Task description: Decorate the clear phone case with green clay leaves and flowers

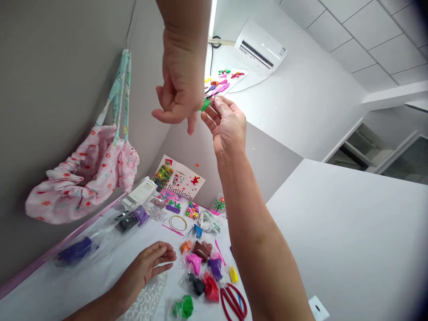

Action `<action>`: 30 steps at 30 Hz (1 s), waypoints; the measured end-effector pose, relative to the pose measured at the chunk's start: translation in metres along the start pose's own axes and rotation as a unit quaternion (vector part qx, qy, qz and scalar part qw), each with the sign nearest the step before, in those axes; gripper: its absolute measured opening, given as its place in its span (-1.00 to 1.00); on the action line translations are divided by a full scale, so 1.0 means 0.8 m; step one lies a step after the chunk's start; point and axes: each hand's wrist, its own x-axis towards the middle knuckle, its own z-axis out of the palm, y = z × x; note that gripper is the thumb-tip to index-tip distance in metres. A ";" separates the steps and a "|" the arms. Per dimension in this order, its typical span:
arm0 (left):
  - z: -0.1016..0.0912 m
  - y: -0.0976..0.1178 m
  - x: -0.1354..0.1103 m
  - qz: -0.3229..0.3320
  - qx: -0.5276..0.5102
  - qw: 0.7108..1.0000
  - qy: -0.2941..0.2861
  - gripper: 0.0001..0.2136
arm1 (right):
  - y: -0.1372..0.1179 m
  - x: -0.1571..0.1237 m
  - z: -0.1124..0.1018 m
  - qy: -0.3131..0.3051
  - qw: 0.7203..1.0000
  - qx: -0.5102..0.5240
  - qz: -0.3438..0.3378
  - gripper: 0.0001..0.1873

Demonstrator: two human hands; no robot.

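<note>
Raised up in front of me, my right hand (230, 125) pinches the lower edge of a white card (241, 73) decorated with colourful clay flowers. Part of the card is hidden behind another person's hand (180, 84), which reaches down from the top with bent fingers. My left hand (150, 265) hovers low over the white table, palm sideways, its fingers stretched and holding nothing. Beside it lie bagged lumps of modelling clay, among them pink (194, 264), black (196, 284), red (210, 286), purple (216, 268) and green (183, 307). A clear textured mat (147, 303) lies under my left forearm.
Red-handled scissors (233, 303) and a yellow clay piece (233, 274) lie near my right forearm. Toward the back are a ring-shaped bangle (178, 223), plastic bags (133, 218) and a decorated picture sheet (180, 178). A pink cloth bag (83, 178) hangs at left.
</note>
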 end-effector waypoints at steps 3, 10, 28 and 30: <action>0.000 0.000 0.000 -0.006 0.000 1.000 0.003 -0.51 | 0.003 -0.001 -0.006 0.004 1.000 -0.007 0.002 -0.69; 0.000 0.005 0.000 -0.006 0.013 1.000 0.000 -0.51 | 0.003 -0.036 -0.024 0.026 0.999 -0.017 0.019 -0.72; -0.006 0.023 0.000 0.029 -0.037 0.999 -0.015 -0.69 | 0.025 -0.178 -0.070 0.078 0.989 0.027 0.122 -0.75; -0.005 0.031 0.001 0.020 -0.067 0.997 -0.016 -0.65 | 0.036 -0.213 -0.071 0.089 0.982 0.036 0.160 -0.75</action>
